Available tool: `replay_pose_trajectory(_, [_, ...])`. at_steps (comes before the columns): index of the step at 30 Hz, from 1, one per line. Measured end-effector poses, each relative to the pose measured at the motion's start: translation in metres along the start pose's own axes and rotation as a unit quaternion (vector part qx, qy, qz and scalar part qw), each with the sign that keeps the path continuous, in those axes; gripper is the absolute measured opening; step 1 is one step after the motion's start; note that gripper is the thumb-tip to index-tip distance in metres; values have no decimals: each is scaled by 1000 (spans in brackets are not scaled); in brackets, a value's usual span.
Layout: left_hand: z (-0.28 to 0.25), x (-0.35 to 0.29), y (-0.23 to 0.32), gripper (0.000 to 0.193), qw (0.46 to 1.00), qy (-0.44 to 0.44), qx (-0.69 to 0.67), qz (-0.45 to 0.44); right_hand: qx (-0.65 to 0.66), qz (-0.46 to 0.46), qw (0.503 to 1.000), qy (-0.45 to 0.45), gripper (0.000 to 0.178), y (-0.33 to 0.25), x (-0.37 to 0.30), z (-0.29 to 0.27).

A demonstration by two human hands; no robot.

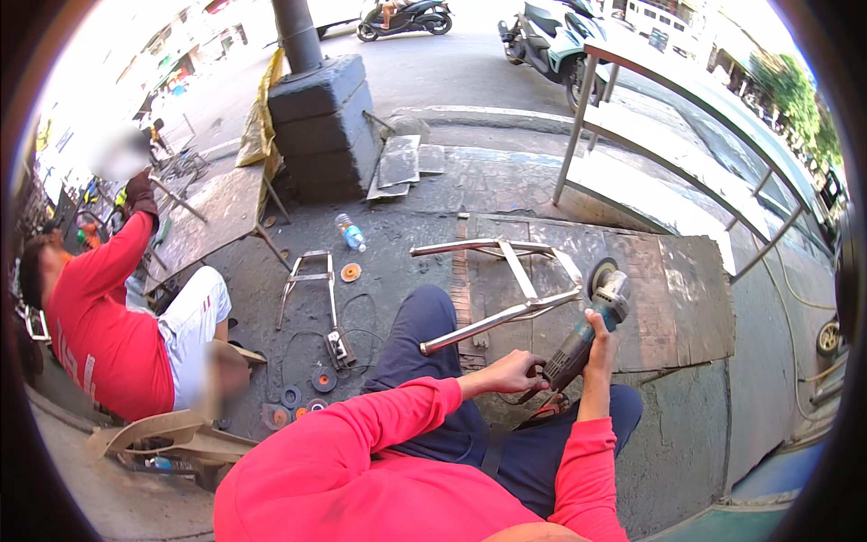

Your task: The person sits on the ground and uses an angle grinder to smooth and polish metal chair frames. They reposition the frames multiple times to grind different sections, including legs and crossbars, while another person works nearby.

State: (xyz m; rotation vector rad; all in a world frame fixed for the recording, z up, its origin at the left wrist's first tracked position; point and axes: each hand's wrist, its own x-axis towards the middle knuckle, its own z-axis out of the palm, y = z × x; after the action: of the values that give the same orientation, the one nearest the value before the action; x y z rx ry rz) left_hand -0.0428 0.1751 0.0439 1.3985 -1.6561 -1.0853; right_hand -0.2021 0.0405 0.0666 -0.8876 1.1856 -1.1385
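Note:
An angle grinder, dark teal with a grey metal head, is held over my lap. My right hand wraps round its body just behind the head. With bent fingers, my left hand grips the rear end of the same tool. The round disc at its head stands beside the corner of a welded metal tube frame; I cannot tell whether they touch. The frame lies on a worn wooden board, with one tube reaching over my left knee.
Left of my knee lie a smaller metal frame, a water bottle, an orange disc and several grinding discs. A person in a red shirt sits at the left. A metal rack stands right; a concrete post base stands ahead.

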Motion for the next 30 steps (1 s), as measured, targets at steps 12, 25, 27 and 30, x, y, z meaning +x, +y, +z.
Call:
replay_pose_trajectory(12, [-62,-16,-3,36,871,327,360,60,-171,-47,983,-44,32,3,-15,-11])
replay_pose_trajectory(25, [-73,-16,-20,36,921,222,297,-118,-308,-90,943,-86,53,13,-54,8])
replay_pose_trajectory(27, [-74,-15,-21,35,921,213,301,-127,-322,-93,939,-74,53,11,-55,9])
replay_pose_trajectory(30, [-73,-15,-24,35,921,206,304,-128,-318,-109,940,-63,53,11,-56,13])
